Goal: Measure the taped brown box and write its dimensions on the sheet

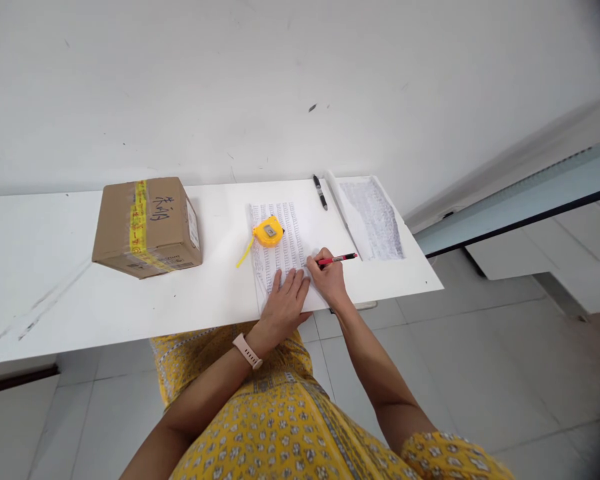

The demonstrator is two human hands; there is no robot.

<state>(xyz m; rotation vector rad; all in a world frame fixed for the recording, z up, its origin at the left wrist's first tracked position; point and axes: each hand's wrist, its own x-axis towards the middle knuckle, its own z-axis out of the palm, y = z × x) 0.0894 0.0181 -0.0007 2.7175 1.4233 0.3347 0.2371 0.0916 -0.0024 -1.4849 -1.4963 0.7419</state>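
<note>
My right hand [329, 279] is closed round a red pen [338, 259] with a black end, its tip side at the right part of a sheet of paper [291, 230]. Rows of small writing cover much of that sheet. My left hand [287, 300] lies on the sheet's lower part with its fingers stretched out. On the upper part of the paper rests a yellow tape measure [269, 231], a short length of yellow tape sticking out to the lower left. The pen's tip is hidden by my fingers.
A taped cardboard box [147, 227] stands on the white table [220, 293] to the left. Toward the back right lie a black pen [320, 192] and a densely written notebook [373, 220]. Behind the table rises a white wall [220, 87].
</note>
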